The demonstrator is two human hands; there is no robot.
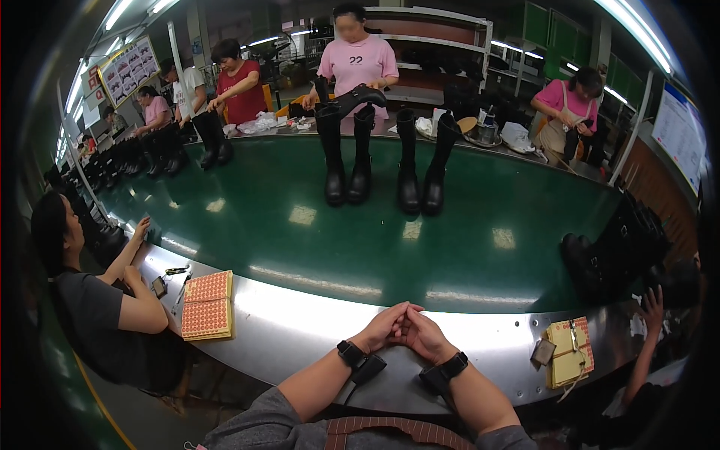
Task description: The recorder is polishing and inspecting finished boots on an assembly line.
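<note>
My left hand and my right hand meet over the metal ledge, close to the edge of the green belt. Their fingers are bent and pressed against each other, and no object shows in them. Each wrist wears a black strap with a small box. Beyond my hands, two pairs of tall black boots stand upright on the green conveyor belt: one pair left of centre, the other boots just to the right. Neither hand touches a boot.
Red-patterned card stacks lie on the metal ledge: one stack at left, another bundle at right. More black boots stand at the right. Co-workers sit beside me and stand across the belt; one person opposite handles a boot.
</note>
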